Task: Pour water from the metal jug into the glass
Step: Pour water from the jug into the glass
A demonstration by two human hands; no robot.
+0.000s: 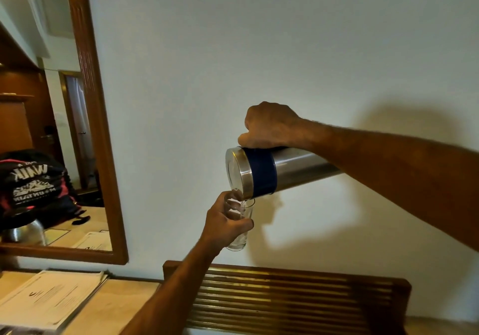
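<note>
Pouring is under way in the head view, the only one we have. Our right hand (269, 126) grips the metal jug (274, 172) from above, fingers clamped round what we take to be its handle, hidden under the fist. The jug is tipped almost level in mid-air against the pale wall (259, 49), its lidded mouth to the left and touching or just over the rim of the glass (239, 220). Our left hand (225, 222) holds the glass in the air, fingers wrapped tight around its side, well above the slatted wooden rack (298, 298) and the tabletop (116, 298) with its papers (49, 296).

We can make out a thin glint of water at the lip, falling into the glass, though how full the glass is we cannot tell: it looks mostly clear, perhaps with a little at the bottom. So we judge the task begun but far from finished; filling remains, then righting the jug. A mirror (51, 127) hangs to the left.
</note>
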